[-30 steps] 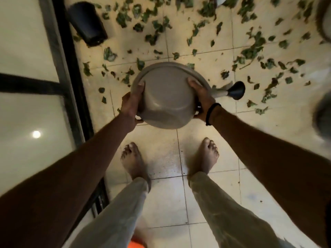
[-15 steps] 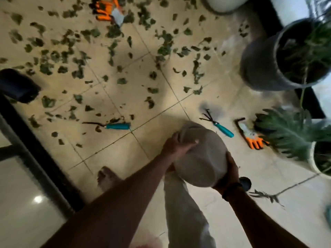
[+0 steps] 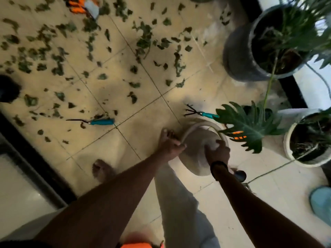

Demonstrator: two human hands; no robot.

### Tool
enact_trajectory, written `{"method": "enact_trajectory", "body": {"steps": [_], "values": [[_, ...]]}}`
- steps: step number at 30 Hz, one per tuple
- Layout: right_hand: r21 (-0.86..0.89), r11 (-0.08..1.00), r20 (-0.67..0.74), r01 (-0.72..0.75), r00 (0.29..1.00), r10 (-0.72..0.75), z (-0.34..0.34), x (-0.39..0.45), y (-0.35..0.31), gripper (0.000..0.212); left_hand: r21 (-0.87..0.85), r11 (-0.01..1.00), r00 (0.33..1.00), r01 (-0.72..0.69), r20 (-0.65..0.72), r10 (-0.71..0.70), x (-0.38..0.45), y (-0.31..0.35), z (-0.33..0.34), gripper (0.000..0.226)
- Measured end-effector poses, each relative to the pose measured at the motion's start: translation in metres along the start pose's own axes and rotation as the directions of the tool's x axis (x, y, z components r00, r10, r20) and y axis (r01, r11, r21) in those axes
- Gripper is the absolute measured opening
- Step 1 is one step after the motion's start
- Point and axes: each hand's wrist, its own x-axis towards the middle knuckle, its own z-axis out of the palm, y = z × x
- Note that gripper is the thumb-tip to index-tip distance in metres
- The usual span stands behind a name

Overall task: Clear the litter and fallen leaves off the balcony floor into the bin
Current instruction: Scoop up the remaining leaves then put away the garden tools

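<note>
Bin (image 3: 198,151), beige, gripped at rim by closed left hand (image 3: 171,146) and right hand (image 3: 217,152); leaves (image 3: 93,51) scattered ahead-left; best set upright beside them, mouth up.

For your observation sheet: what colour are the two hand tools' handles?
Teal, on both the trowel and hand rake, in the head view.

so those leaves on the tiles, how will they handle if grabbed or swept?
The leaves are probably very light: small, thin, scattered singly over the floor. Many look curled and shrivelled, so likely dry and crumbly when pinched. Flat ones may cling to the tile and resist fingertips; pushing them into piles should work better.
</note>
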Motion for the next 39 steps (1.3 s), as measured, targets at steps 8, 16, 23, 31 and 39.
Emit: {"method": "enact_trajectory", "body": {"steps": [8,16,23,31,39], "values": [[-0.342,0.672,0.468,0.657,0.739,-0.485,0.099,0.036,-0.165,0.032,-0.401,0.887,0.776,0.229,-0.474,-0.416,0.033,-0.094,-0.138,0.052],[-0.188,0.204,0.681,0.961,0.277,-0.677,0.327,-0.020,-0.251,0.055,-0.280,0.905,0.514,0.321,-0.751,-0.415,0.088,-0.262,-0.212,0.070],[-0.179,-0.077,0.701,0.981,0.072,-0.709,0.414,-0.025,-0.264,0.052,0.675,0.730,0.684,0.101,-0.580,0.442,0.102,-0.321,-0.272,0.048],[-0.092,-0.459,0.808,0.884,-0.203,-0.553,0.358,0.022,-0.194,0.049,0.336,0.922,0.362,0.191,-0.897,0.253,0.097,-0.355,-0.307,0.056],[-0.434,-0.337,0.555,0.835,-0.047,-0.830,0.385,0.037,-0.209,0.099,-0.391,0.905,0.204,0.168,-0.884,-0.420,0.142,-0.400,-0.178,0.078]]}}
